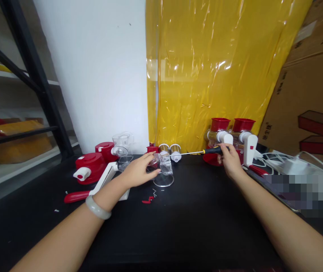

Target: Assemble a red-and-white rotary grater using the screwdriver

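My left hand is closed around a clear plastic grater housing, which lies on its side in the middle of the table. In my right hand is a screwdriver with a black and yellow handle. Its long shaft points left, and the tip reaches the right side of the housing; whether it sits in a screw is too small to tell. Small red plastic pieces and several screws lie on the table in front of the housing.
Red grater bases, a white crank with a red handle and another clear housing are at left. Metal grating drums stand behind. Two assembled rotary graters stand at right, near white cables and chargers and a tablet-like device.
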Demonstrator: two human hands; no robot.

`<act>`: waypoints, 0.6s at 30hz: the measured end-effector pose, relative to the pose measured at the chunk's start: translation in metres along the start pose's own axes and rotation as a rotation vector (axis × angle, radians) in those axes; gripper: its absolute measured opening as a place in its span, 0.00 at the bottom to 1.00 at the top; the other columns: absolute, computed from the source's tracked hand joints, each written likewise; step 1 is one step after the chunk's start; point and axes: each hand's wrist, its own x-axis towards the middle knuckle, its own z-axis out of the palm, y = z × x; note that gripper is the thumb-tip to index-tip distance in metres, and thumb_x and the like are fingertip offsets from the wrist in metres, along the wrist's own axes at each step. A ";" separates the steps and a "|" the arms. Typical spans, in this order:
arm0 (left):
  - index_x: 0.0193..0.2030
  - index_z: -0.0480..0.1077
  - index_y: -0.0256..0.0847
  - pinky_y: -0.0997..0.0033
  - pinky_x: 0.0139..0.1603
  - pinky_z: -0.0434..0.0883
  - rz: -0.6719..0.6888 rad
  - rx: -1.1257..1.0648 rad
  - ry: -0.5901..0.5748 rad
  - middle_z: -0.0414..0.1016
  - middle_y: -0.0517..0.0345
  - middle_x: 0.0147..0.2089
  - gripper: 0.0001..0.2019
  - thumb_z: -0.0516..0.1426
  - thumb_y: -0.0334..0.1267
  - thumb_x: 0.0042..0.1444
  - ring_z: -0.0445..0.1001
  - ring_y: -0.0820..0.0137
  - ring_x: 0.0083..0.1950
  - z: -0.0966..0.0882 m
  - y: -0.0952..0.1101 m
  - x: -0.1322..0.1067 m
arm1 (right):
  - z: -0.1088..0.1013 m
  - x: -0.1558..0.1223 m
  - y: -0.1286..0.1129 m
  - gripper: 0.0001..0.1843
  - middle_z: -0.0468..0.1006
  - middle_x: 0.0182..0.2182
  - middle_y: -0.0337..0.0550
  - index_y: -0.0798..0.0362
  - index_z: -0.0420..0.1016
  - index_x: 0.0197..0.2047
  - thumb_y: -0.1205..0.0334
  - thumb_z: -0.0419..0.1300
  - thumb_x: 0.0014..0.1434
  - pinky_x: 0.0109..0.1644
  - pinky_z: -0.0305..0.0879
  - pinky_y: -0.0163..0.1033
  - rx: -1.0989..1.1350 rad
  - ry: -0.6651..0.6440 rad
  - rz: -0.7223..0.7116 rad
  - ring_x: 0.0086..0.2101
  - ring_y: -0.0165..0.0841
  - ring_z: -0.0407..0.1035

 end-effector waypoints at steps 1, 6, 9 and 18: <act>0.56 0.70 0.43 0.50 0.61 0.72 0.000 -0.001 0.000 0.67 0.45 0.68 0.22 0.56 0.54 0.61 0.71 0.52 0.64 0.000 0.000 0.000 | -0.001 0.000 0.000 0.24 0.63 0.14 0.28 0.48 0.69 0.40 0.36 0.61 0.54 0.16 0.54 0.32 -0.007 0.001 -0.012 0.14 0.27 0.58; 0.56 0.70 0.43 0.52 0.60 0.72 -0.004 0.006 0.000 0.67 0.45 0.68 0.22 0.56 0.54 0.61 0.72 0.52 0.63 0.001 0.000 0.000 | -0.001 -0.002 -0.003 0.23 0.64 0.13 0.30 0.48 0.69 0.37 0.35 0.59 0.56 0.16 0.56 0.33 -0.062 0.007 -0.029 0.13 0.28 0.59; 0.56 0.69 0.43 0.52 0.61 0.71 -0.003 0.014 -0.006 0.66 0.45 0.68 0.22 0.56 0.53 0.61 0.72 0.53 0.63 0.001 -0.001 0.000 | 0.001 -0.002 -0.006 0.22 0.69 0.16 0.34 0.48 0.68 0.38 0.37 0.56 0.58 0.17 0.61 0.35 -0.007 0.010 0.023 0.16 0.31 0.65; 0.57 0.69 0.41 0.51 0.61 0.71 -0.004 0.016 0.002 0.67 0.44 0.67 0.23 0.56 0.54 0.61 0.71 0.51 0.63 0.002 -0.002 0.000 | 0.002 0.000 -0.007 0.15 0.75 0.23 0.37 0.50 0.69 0.41 0.51 0.58 0.54 0.18 0.64 0.34 0.148 -0.020 0.130 0.18 0.31 0.70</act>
